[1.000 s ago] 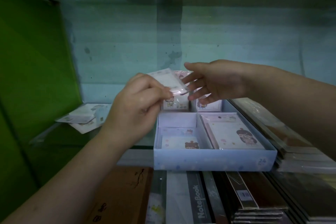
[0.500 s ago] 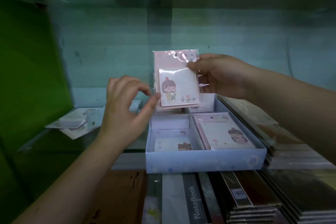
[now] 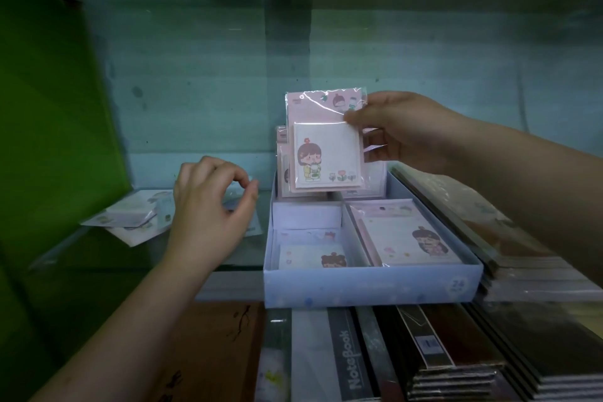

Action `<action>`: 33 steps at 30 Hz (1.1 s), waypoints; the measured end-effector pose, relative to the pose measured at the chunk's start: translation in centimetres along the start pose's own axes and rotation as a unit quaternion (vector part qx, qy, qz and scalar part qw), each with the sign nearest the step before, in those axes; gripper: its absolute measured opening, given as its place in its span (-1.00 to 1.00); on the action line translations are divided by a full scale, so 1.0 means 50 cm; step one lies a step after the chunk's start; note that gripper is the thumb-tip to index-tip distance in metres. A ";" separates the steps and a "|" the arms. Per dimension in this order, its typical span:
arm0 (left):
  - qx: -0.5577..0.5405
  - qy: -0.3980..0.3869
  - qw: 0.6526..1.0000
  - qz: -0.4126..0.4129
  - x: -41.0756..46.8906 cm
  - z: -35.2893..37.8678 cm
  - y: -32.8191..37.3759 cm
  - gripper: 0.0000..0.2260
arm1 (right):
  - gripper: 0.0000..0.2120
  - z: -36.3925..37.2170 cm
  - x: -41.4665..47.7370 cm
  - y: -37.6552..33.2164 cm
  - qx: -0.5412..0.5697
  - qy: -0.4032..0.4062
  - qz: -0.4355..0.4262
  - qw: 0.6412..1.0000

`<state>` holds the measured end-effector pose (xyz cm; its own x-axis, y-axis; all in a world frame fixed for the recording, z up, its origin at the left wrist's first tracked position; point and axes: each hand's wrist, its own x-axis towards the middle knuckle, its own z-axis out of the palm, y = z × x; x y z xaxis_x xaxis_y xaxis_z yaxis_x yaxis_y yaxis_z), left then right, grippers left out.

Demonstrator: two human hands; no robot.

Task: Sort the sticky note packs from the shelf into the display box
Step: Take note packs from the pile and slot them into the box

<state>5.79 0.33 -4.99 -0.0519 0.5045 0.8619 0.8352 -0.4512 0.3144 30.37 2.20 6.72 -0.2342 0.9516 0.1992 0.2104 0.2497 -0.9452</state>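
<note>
Pink-backed sticky note pack [image 3: 326,143], pinched upright at its top corner by the right hand [image 3: 401,130], face outward, likely to check its design before filing it in the display box [image 3: 372,290] below. Left hand [image 3: 208,215], fingers loosely curled and empty, hovers over loose packs [image 3: 130,219] on the shelf.

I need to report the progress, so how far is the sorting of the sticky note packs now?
Partly done. Several packs already lie or stand in the blue display box. In hand: the right hand holds one pink sticky note pack upright above the box's back row, not yet placed. Left: a few loose packs on the glass shelf, where the empty left hand reaches.
</note>
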 end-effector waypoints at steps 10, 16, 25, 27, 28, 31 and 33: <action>0.232 -0.127 0.956 -0.126 -0.007 0.021 -0.002 -0.67 | -0.85 0.019 0.033 0.011 -0.067 0.171 -0.106 0.977; 0.265 -0.178 0.936 -0.148 -0.001 0.021 -0.004 -0.58 | -0.89 0.061 0.068 0.017 -0.137 0.147 -0.093 0.975; 0.266 -0.166 0.941 -0.128 -0.002 0.022 -0.006 -0.63 | -0.97 0.083 0.114 0.050 -0.424 0.090 -0.120 0.893; 0.245 -0.155 0.948 -0.132 -0.003 0.018 -0.006 -0.64 | -0.90 0.084 0.120 0.059 -0.489 0.092 -0.132 0.857; 0.230 -0.147 0.952 -0.138 -0.004 0.015 -0.006 -0.65 | -0.82 0.084 0.120 0.062 -0.504 0.095 -0.136 0.847; 0.187 -0.123 0.963 -0.149 -0.004 0.009 -0.010 -0.66 | -0.61 0.089 0.121 0.063 -0.543 0.102 -0.166 0.817; 0.157 -0.109 0.970 -0.150 -0.004 0.009 -0.014 -0.62 | -0.56 0.092 0.122 0.065 -0.569 0.099 -0.179 0.796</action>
<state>5.44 0.88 -5.54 -0.2297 0.7374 0.6352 0.9278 -0.0311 0.3717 25.28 7.98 3.67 -0.3432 0.7639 0.5465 0.9137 0.4063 0.0058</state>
